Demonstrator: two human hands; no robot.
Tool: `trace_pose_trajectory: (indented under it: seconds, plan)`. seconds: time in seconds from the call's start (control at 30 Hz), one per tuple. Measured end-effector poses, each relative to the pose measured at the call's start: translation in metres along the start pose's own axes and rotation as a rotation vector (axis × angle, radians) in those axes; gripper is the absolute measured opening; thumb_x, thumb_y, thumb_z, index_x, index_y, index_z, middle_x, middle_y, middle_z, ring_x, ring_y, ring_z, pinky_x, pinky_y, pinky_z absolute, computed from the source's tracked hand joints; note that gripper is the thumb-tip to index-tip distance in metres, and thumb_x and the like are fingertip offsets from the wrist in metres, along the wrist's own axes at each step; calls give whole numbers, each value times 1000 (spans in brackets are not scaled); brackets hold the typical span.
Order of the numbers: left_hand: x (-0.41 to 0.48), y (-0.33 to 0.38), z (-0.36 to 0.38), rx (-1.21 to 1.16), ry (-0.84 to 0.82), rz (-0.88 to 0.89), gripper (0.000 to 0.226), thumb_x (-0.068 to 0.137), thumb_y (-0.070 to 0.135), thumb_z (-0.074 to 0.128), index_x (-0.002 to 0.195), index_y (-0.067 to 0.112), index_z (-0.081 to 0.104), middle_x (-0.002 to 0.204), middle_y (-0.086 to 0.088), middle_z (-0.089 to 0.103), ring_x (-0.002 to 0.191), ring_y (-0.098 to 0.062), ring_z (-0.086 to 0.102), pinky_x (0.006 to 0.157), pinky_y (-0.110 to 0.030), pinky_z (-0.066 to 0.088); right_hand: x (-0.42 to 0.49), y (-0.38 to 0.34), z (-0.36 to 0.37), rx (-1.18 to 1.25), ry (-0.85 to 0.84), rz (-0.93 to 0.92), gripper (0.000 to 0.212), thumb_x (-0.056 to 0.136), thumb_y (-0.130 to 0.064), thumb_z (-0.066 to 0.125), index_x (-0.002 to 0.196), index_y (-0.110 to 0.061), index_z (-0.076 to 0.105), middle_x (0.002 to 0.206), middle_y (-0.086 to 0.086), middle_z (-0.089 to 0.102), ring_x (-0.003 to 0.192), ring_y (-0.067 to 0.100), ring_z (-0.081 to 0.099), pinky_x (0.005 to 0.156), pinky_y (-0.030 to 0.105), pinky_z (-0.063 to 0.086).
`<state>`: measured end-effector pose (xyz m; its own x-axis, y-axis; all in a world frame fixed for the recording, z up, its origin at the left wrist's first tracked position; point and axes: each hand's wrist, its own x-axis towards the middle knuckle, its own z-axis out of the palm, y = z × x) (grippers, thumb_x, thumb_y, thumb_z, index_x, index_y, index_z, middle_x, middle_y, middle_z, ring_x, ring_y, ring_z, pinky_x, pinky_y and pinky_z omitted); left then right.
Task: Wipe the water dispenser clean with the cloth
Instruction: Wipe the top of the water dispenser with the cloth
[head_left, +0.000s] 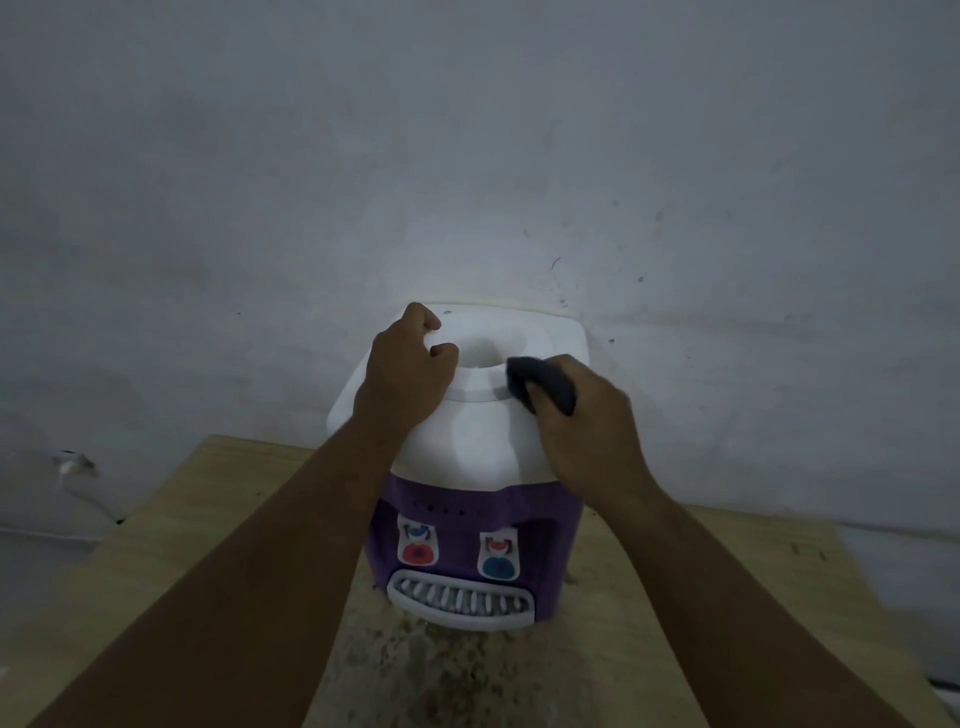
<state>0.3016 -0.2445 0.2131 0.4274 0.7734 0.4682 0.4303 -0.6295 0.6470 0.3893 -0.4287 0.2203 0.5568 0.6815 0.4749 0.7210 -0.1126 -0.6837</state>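
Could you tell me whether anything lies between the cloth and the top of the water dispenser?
Nothing visible does: the cloth, gripped in the right hand, meets the white top of the water dispenser beside its round opening. Only the left hand, resting on the top's left side, covers a patch there.

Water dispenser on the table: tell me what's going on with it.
A person is wiping the white top of the water dispenser, which stands on a wooden table against a wall. The right hand holds a dark cloth against the rim of the top opening. The left hand rests on the left side of the top with fingers curled, seemingly steadying it. The purple front, with its taps and drip tray, is not being touched.
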Motion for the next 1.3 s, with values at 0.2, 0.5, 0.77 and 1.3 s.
trace_pose_trajectory:
  seconds: [0.2,0.5,0.77,1.3]
  plan:
    - [-1,-1,-1,-3,-12,1,22,82,18,57,105,18,55,94,2,62,85,-17,56,77,-29,45,-31,5,1,11,-228,-268,23,91,-21,55,108,-26,71,97,-10,66,94,6,55,80,20,43]
    - [-5,3,-1,18,2,10,21,84,19,52,104,18,55,91,2,63,85,-20,58,79,-34,50,-18,29,-10,0,31,-58,19,95,-26,56,108,-22,69,96,-8,62,90,10,55,74,7,38]
    - [-4,2,-1,21,15,30,21,88,17,50,107,14,57,100,-4,67,93,-22,60,83,-31,46,-31,30,-5,8,-111,-403,21,93,-13,63,110,-22,73,102,-4,68,97,11,57,82,22,45]
    - [-7,3,8,251,131,268,23,98,25,42,87,9,55,75,-6,59,70,-24,55,68,-39,46,49,50,4,-157,-21,7,13,96,-18,50,101,-11,60,90,-1,59,79,15,54,59,10,34]
